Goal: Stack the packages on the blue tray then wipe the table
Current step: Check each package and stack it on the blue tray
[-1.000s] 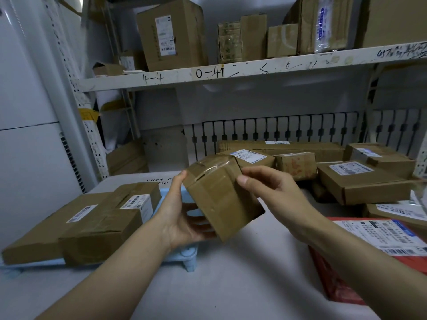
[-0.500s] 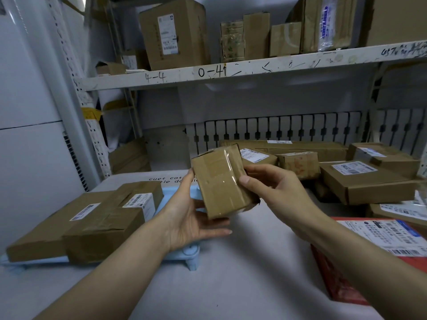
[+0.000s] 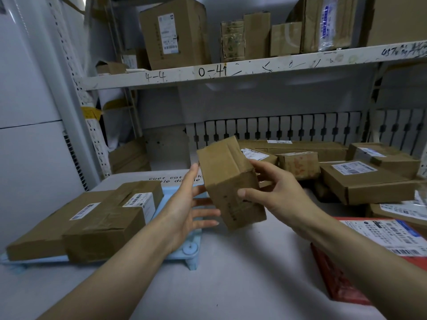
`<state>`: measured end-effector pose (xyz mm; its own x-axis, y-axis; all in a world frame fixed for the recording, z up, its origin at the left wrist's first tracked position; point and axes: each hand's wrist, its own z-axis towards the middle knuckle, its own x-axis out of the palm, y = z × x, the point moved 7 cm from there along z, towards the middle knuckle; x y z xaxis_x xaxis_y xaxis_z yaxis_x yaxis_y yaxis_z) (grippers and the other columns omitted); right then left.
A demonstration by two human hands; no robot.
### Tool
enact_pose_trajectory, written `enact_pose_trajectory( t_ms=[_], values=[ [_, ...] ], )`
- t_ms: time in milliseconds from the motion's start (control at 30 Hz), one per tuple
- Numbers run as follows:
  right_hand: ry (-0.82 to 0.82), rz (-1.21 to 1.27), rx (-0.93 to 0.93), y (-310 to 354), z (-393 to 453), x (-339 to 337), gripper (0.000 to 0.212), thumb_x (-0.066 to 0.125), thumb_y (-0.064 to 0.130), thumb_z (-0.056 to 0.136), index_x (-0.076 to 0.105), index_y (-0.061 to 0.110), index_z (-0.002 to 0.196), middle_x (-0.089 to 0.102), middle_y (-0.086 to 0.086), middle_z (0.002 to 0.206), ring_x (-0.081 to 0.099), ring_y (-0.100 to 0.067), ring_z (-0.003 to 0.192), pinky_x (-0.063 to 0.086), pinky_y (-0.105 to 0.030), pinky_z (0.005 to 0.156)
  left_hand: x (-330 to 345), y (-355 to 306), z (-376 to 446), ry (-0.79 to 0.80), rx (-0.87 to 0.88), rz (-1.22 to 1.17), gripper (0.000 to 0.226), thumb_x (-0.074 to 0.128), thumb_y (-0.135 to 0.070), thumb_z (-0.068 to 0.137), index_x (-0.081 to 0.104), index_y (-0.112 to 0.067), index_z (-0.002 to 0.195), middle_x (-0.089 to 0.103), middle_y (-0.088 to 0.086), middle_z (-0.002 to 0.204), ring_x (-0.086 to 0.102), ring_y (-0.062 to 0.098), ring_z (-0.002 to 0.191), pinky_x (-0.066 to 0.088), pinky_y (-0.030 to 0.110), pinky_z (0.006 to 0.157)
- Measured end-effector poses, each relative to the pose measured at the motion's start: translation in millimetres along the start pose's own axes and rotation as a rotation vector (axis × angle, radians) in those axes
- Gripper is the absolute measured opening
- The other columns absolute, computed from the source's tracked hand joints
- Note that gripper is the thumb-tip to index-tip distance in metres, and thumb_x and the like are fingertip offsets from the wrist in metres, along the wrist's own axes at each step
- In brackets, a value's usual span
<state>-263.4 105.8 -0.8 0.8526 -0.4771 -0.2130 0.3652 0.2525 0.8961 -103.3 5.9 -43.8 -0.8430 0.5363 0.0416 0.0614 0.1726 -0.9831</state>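
Right fingers: right hand (image 3: 275, 195) grips the small brown box (image 3: 230, 183); thumb (image 3: 246, 194) curled onto the near face, the other fingers wrapped over the top right edge.
Left fingers: left hand (image 3: 188, 209) spread and nearly straight, palm turned to the box's left side; holds nothing. Whether the fingertips touch the cardboard cannot be told.
Box position: in the air, tilted, above the tabletop (image 3: 231, 273), just beside the right end of the blue tray (image 3: 191, 250).
Tray load: two packages on it, a long flat package (image 3: 46, 229) and a taped box with a white label (image 3: 113, 218) lying partly over it. The tray's right end looks bare.
Step in hand: stacking, judged early; one box in transfer, wiping not yet begun.
Remaining pile: several labelled packages (image 3: 365, 181) at back right of the tabletop, plus a red mailer (image 3: 342, 280) at the near right.
Next move calls for: levelling the box, carrying it left over the tray, setting it flat on the free end or atop the stack; left hand is placed to steady it.
Risk: a tilted set-down could overhang the tray rim.
Hidden: the box's far face and underside; most of the tray bed, under packages and the left forearm.
Cut off: red mailer and the rightmost packages, at the frame edge.
Hard to read: label print; no wiping cloth seen.
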Motion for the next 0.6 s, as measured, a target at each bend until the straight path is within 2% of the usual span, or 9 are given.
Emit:
enact_pose_trajectory(
  t_ms=[100,167,233,300,367,467,600],
  values=[
    [-0.042,0.052,0.010,-2.1,1.3,-3.0,0.052,0.076,0.008,0.083,0.061,0.024,0.130,0.071,0.004,0.103,0.067,-0.002,0.077,0.055,-0.013,0.070,-3.1,-6.1,-1.2,-0.039,0.091,0.104,0.077,0.040,-0.082,0.078,0.068,-0.023,0.119,0.073,0.009,0.102,0.066,0.020,0.087,0.054,0.034,0.077],
    [-0.051,0.073,0.006,-2.8,1.4,-4.2,0.047,0.076,0.013,0.085,0.063,0.023,0.129,0.073,0.006,0.105,0.068,-0.003,0.083,0.054,-0.012,0.071,-2.4,-8.6,-2.5,-0.038,0.143,0.156,0.076,0.045,-0.084,0.071,0.068,-0.028,0.118,0.073,0.004,0.110,0.066,0.018,0.102,0.050,0.036,0.093],
    [-0.054,0.118,0.001,-3.3,1.3,-5.1,0.035,0.074,0.016,0.087,0.068,0.028,0.118,0.075,0.010,0.102,0.069,-0.002,0.091,0.054,-0.012,0.074,1.0,-9.8,-5.6,-0.017,0.173,0.169,0.082,0.052,-0.088,0.063,0.066,-0.033,0.122,0.069,-0.001,0.121,0.061,0.018,0.117,0.041,0.042,0.109],
    [-0.064,0.160,0.007,-4.7,1.7,-5.7,0.024,0.072,0.018,0.088,0.069,0.033,0.107,0.076,0.009,0.102,0.069,-0.007,0.098,0.057,-0.021,0.082,4.3,-10.0,-6.8,0.007,0.199,0.166,0.082,0.058,-0.088,0.061,0.063,-0.039,0.126,0.066,-0.006,0.127,0.056,0.017,0.124,0.036,0.044,0.112],
    [-0.082,0.193,0.030,-6.9,2.4,-6.3,0.017,0.070,0.020,0.090,0.071,0.030,0.103,0.076,0.004,0.104,0.070,-0.015,0.101,0.058,-0.031,0.087,8.0,-12.4,-8.8,0.033,0.233,0.149,0.067,0.066,-0.076,0.068,0.062,-0.039,0.123,0.070,-0.009,0.120,0.059,0.013,0.120,0.042,0.039,0.105],
    [-0.109,0.228,0.068,-8.6,2.8,-7.3,0.016,0.068,0.024,0.092,0.071,0.023,0.107,0.076,0.001,0.103,0.071,-0.016,0.098,0.060,-0.031,0.081,13.7,-13.4,-11.3,0.065,0.257,0.111,0.063,0.072,-0.058,0.070,0.056,-0.038,0.127,0.074,-0.007,0.110,0.069,0.009,0.102,0.049,0.030,0.084],
    [-0.121,0.249,0.085,-8.1,3.0,-8.7,0.014,0.065,0.026,0.093,0.070,0.021,0.105,0.077,0.002,0.096,0.073,-0.009,0.086,0.060,-0.029,0.077,14.4,-13.1,-11.5,0.093,0.252,0.091,0.068,0.076,-0.046,0.068,0.052,-0.041,0.131,0.073,0.001,0.114,0.070,0.014,0.103,0.050,0.031,0.082]
  ],
)
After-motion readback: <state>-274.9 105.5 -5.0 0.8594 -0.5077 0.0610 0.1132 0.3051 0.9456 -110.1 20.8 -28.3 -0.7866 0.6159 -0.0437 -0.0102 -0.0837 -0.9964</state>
